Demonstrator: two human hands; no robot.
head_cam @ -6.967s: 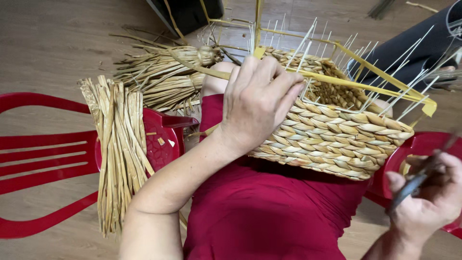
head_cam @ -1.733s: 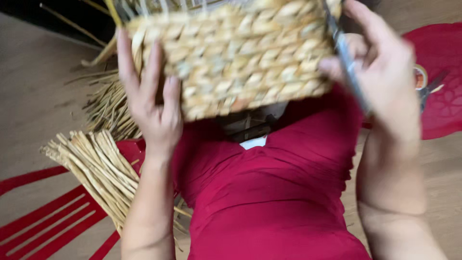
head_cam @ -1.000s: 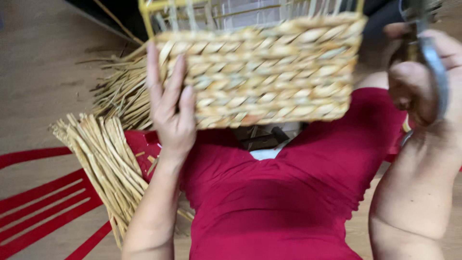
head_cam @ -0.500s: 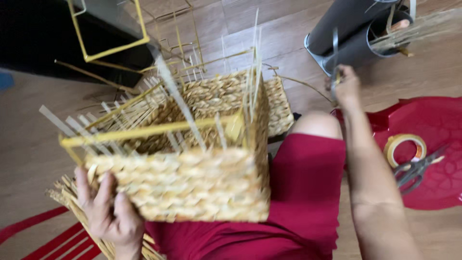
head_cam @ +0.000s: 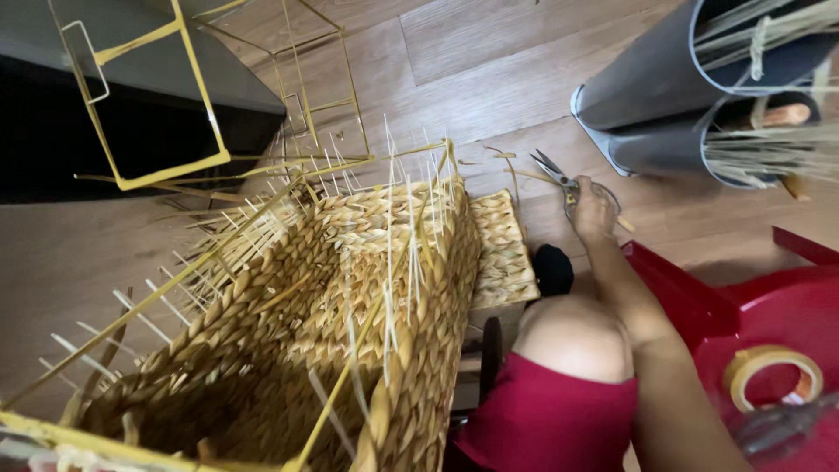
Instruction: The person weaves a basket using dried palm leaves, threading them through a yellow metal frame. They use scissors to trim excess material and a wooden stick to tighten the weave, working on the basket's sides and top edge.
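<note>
A half-woven straw basket [head_cam: 350, 288] on a yellow wire frame [head_cam: 201, 271] fills the lower left, its open top tilted toward me and thin white stakes sticking up from the rim. My right hand [head_cam: 592, 214] is stretched out to the wooden floor beyond my knee [head_cam: 572, 336]. Its fingers are curled on the handles of a pair of scissors [head_cam: 552, 168] whose blades point away. My left hand is out of sight, hidden behind or under the basket.
A flat woven panel [head_cam: 505, 249] lies beside the basket. Empty yellow wire frames [head_cam: 140, 105] stand at the back left. Grey tubes [head_cam: 664, 79] holding straw bundles lie at the top right. A red plastic seat [head_cam: 786, 306] carries a tape roll [head_cam: 773, 376] and blurred scissors [head_cam: 778, 426].
The basket has dropped lower and closer, hiding my left hand. My right hand has reached farther out and closed on the scissors on the floor.
</note>
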